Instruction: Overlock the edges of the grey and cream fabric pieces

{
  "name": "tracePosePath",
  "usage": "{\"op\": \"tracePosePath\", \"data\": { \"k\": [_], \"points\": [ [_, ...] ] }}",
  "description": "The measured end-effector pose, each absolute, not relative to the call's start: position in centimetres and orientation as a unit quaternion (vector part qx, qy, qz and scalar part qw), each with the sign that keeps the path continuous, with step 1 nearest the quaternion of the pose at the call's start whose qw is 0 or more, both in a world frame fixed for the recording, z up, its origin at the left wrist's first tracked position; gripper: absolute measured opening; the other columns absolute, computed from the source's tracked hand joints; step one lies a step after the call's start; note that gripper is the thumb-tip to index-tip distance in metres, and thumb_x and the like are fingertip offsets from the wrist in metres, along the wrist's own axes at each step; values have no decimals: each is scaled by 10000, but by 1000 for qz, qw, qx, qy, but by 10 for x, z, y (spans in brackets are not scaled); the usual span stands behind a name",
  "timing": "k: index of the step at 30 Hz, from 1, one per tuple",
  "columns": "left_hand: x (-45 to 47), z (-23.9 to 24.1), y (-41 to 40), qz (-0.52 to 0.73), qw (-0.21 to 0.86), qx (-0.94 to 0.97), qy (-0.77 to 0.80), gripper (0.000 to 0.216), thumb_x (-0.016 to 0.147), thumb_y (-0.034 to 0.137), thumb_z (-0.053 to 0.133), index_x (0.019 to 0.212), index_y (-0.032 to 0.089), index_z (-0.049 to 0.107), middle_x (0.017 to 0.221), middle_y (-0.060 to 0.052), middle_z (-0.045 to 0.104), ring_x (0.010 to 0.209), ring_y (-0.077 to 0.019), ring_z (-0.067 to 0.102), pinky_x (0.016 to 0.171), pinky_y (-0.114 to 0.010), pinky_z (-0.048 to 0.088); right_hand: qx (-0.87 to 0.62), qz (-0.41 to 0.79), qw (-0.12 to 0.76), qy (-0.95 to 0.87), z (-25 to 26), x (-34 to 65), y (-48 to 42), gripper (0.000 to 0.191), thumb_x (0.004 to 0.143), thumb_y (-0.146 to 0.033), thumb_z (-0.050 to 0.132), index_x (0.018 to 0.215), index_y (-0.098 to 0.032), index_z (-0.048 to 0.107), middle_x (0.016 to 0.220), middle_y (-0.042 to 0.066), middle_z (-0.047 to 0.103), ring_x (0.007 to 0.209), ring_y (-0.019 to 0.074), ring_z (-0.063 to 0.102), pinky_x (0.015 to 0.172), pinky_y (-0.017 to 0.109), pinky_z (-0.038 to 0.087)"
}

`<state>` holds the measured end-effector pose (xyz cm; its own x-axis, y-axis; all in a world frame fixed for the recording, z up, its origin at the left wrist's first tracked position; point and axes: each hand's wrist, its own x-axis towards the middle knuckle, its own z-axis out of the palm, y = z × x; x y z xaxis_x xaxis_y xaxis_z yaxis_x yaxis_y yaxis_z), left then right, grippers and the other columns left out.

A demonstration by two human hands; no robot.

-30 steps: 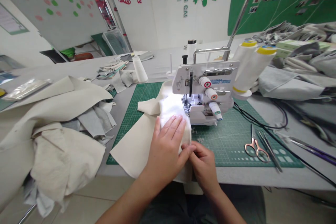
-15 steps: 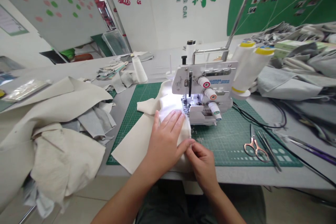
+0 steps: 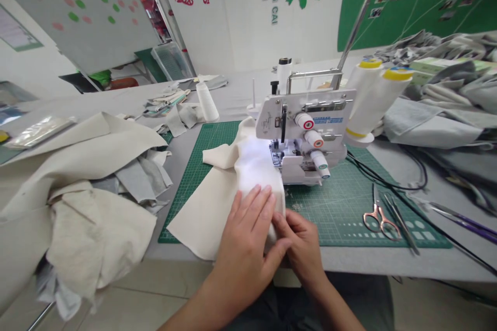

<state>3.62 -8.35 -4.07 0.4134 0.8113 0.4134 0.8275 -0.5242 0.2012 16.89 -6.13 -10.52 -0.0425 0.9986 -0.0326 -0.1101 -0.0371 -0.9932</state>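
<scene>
A cream fabric piece lies on the green cutting mat and runs under the foot of a white overlock sewing machine. My left hand lies flat on the fabric near the table's front edge, fingers stretched toward the machine. Beside it, my right hand pinches the fabric's right edge, with its fingers closed on the cloth.
Scissors and tweezers lie on the mat to the right. Two white thread cones stand beside the machine. A heap of cream and grey cloth fills the left side. More grey fabric and cables sit at the right.
Both hands have slid back toward the table's front edge, away from the machine. More of the fabric now shows between my fingers and the presser foot.
</scene>
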Motion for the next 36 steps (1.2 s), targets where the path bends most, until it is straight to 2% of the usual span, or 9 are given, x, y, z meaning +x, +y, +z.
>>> {"op": "tracePosePath", "data": {
  "k": [7, 12, 19, 26, 29, 36],
  "points": [
    [36, -40, -70, -232, 19, -838, -493, 600, 956, 349, 544, 1468, 94, 363, 1541, -123, 403, 1467, -258, 290, 1232, -489, 169, -474, 522, 509, -494, -103, 170, -62, 387, 869, -463, 610, 630, -159, 589, 608, -24, 465, 596, 121, 402, 550, 231, 343],
    [35, -37, -63, -229, 11, -834, -501, 618, 956, 434, 537, 1467, 122, 381, 1534, -110, 418, 1447, -259, 328, 1233, -503, 124, -469, 515, 506, -510, -103, 170, -62, 378, 879, -440, 591, 619, -166, 576, 594, -30, 459, 583, 118, 402, 540, 227, 340],
    [33, -33, -53, -232, 4, -833, -502, 587, 960, 438, 527, 1448, 132, 411, 1520, -120, 437, 1435, -257, 350, 1228, -523, 97, -463, 508, 515, -513, -108, 170, -60, 317, 855, -404, 610, 666, -158, 671, 605, -8, 547, 586, 132, 454, 550, 235, 376],
    [31, -32, -46, -229, 5, -835, -500, 575, 965, 437, 521, 1443, 135, 416, 1517, -127, 440, 1429, -262, 362, 1222, -551, 90, -455, 501, 528, -513, -105, 170, -60, 347, 880, -399, 602, 632, -160, 648, 602, -4, 533, 577, 127, 441, 534, 230, 368],
    [31, -31, -42, -232, 9, -836, -498, 566, 966, 437, 519, 1439, 141, 423, 1510, -132, 449, 1424, -265, 373, 1221, -561, 83, -450, 503, 530, -513, -103, 169, -60, 320, 885, -398, 603, 680, -162, 671, 616, -5, 535, 577, 125, 437, 529, 229, 362],
    [31, -26, -32, -225, -1, -833, -505, 537, 965, 430, 528, 1421, 157, 446, 1494, -121, 473, 1414, -256, 393, 1220, -579, 76, -451, 504, 525, -517, -101, 167, -60, 396, 894, -419, 594, 591, -168, 550, 568, -37, 395, 548, 101, 325, 504, 224, 292]
  ]
}}
